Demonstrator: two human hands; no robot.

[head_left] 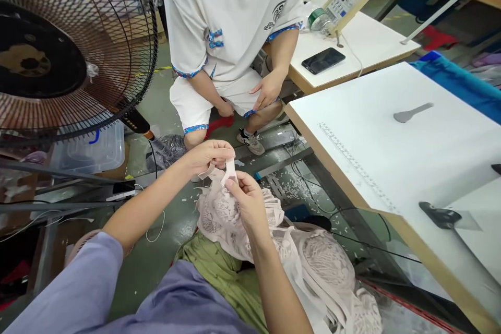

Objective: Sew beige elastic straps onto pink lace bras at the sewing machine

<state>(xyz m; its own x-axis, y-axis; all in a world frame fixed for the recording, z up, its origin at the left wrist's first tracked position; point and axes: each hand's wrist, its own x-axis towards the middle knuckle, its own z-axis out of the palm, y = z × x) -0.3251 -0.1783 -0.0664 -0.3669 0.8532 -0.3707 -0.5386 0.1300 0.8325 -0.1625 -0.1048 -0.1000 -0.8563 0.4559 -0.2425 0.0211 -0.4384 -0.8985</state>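
Left hand [210, 156] and right hand [249, 198] tight on a pale strap [230, 168], its ends perhaps out of sight.

One left hand [213, 156] and one right hand [250, 201] are counted at work — two in all — with several lace garments [227, 209], whose overlap prevents an exact figure. One co-worker [235, 21] is recorded, two resting hands [268, 88] showing. Further items: one fan [39, 52], one bottle [321, 22], one control panel [347, 2], one phone [323, 60] near that bottle.

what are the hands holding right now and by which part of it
A pale lace bra, by its strap, pinched in both the left hand and right hand.
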